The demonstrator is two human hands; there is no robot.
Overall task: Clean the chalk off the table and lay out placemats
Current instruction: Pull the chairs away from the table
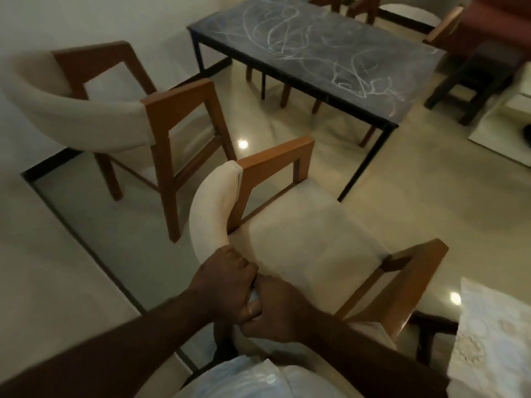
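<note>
A dark table (324,53) with white chalk scribbles (290,38) stands at the far side of the room. Right in front of me is a wooden chair (290,234) with a cream padded back and seat. My left hand (227,278) grips the curved top of that chair's backrest. My right hand (273,305) is pressed against the left one and holds the same backrest, its fingers curled round the padding. No cloth or placemat is in either hand.
A second matching chair (109,110) stands to the left near the wall. More chairs (402,12) sit behind the table, and a dark stool (477,79) is at the right. A patterned white cloth (494,340) covers a surface at the lower right. Glossy floor lies between.
</note>
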